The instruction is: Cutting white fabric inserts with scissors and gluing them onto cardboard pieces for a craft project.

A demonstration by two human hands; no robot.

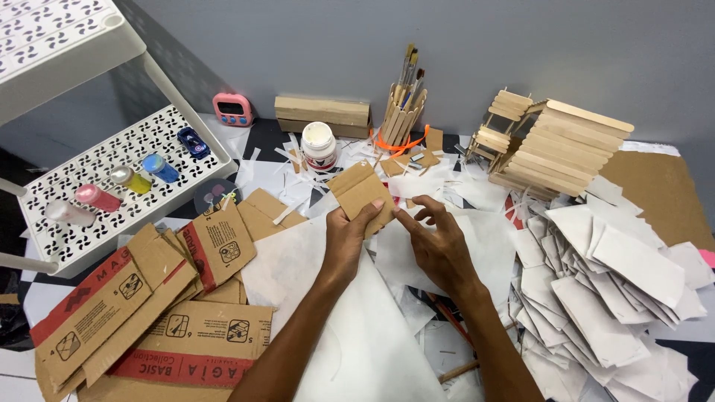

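Your left hand (344, 237) pinches a cardboard piece (363, 195); your right hand (439, 246), fingers spread, touches its edge above white paper (357, 335).

Cardboard piece (360, 189) lies before glue jar (319, 144); stick house (555, 147) right, rack (112, 179) left.

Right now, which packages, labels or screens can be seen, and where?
Flattened brown cardboard boxes with red bands and small square pictograms: lower left.
Small pink digital timer with dark screen: back, by the wall.
White-lidded round jar with red-and-white label: back centre.
Plain brown cardboard piece: in left hand.
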